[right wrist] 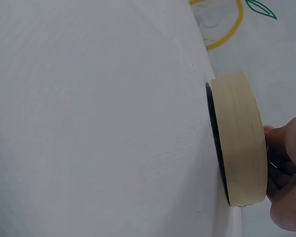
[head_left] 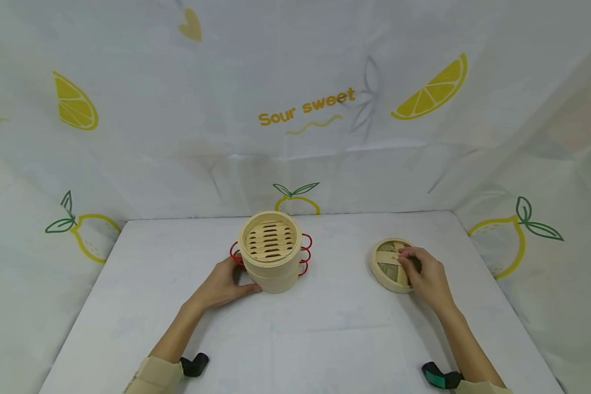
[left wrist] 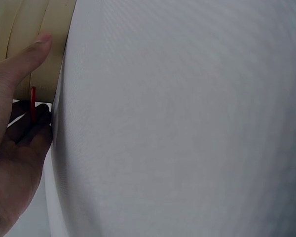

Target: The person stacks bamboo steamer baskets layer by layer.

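Two hands — left hand [head_left: 225, 285] against steamer [head_left: 271, 251], right hand [head_left: 426, 276] gripping lid [head_left: 390, 265].

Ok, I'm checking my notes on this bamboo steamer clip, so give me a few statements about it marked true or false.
1. The left hand touches the steamer. True.
2. The lid sits on the steamer. False: it lies on the table, to the right of the steamer.
3. The right hand rests on the lid. True.
4. The steamer has blue handles. False: the wire loops at its sides are red.
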`<state>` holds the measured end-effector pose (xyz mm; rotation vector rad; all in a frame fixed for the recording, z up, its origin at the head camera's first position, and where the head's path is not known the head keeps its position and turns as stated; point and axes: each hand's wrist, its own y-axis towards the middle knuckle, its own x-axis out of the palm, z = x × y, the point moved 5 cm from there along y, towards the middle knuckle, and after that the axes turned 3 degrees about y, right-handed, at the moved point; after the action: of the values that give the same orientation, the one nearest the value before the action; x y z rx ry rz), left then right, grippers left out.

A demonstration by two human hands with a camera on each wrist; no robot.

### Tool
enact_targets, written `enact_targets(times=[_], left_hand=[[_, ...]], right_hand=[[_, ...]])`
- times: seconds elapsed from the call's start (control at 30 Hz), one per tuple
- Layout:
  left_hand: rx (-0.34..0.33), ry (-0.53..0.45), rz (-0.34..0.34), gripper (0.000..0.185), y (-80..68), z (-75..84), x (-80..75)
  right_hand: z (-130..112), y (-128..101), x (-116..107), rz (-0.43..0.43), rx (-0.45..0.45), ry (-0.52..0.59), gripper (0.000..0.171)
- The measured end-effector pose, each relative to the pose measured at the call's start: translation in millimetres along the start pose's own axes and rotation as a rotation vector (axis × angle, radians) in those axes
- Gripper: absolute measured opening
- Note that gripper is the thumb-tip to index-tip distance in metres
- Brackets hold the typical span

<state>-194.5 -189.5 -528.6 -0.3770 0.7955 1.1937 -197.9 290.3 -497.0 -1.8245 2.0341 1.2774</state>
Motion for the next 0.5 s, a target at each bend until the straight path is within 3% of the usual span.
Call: enact_targets(times=[0.5], left_hand=[[-0.002, -0.002, 0.005, 0.082, -0.3, -0.6, 0.6]], right_hand=[[-18, 9, -1, 0.039, -0.054, 0.100, 0.015]])
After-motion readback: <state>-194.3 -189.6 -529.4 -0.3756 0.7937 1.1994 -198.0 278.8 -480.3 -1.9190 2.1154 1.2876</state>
